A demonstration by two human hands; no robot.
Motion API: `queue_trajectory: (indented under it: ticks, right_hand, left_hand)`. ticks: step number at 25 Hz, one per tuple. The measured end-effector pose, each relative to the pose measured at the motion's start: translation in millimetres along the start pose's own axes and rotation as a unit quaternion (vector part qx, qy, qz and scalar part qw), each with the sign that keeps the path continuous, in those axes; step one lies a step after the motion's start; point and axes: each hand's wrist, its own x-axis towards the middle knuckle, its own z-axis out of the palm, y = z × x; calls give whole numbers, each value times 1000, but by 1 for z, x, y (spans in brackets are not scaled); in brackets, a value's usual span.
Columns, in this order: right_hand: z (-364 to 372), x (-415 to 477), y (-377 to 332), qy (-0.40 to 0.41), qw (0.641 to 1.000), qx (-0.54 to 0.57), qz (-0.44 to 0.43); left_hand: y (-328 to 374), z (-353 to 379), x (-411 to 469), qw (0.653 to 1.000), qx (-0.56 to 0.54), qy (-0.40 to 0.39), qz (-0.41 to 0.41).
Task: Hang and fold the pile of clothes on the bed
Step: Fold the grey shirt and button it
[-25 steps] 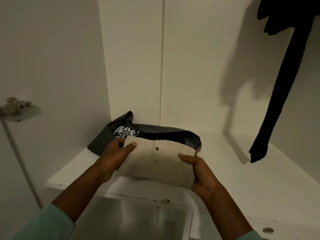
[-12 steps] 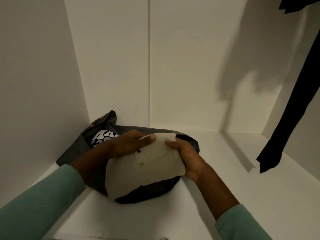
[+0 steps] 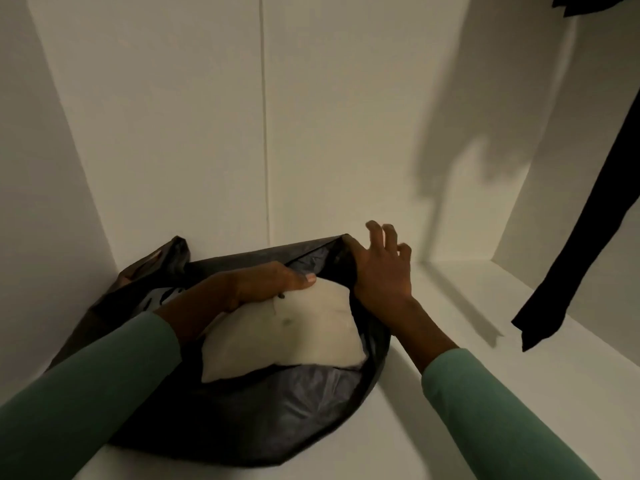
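Two risks stand out. The left hand (image 3: 263, 285) grips the folded cream cloth garment (image 3: 294, 337), thumb on top, in the mouth of the crumpled black plastic bag (image 3: 277, 417) on the white wardrobe shelf (image 3: 485, 341). Pushed in one-handed, the fold will likely slump open. The right hand (image 3: 381, 268) sits at the bag's rim, fingers spread and lifted. Its thumb is hidden, so I cannot tell whether it pinches the rim. If not, the limp mouth may collapse over the garment.

A home wardrobe: white shelf (image 3: 467, 341), dark garment (image 3: 595, 220) hanging.
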Motion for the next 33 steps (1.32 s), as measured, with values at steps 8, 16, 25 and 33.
queue_trajectory:
  ticks: [8, 16, 25, 33]
  right_hand:
    - [-29, 7, 26, 15, 970, 216, 111]
    - [-26, -12, 24, 124, 883, 416, 175]
    - [-42, -116, 61, 243, 821, 475, 202]
    - [-85, -335, 144, 304, 802, 403, 319]
  left_hand:
    - [-22, 14, 75, 976, 206, 63, 38]
    - [-13, 31, 75, 913, 316, 207, 151]
    - [118, 97, 3, 842, 66, 264, 466]
    - [195, 256, -56, 826, 96, 148, 535]
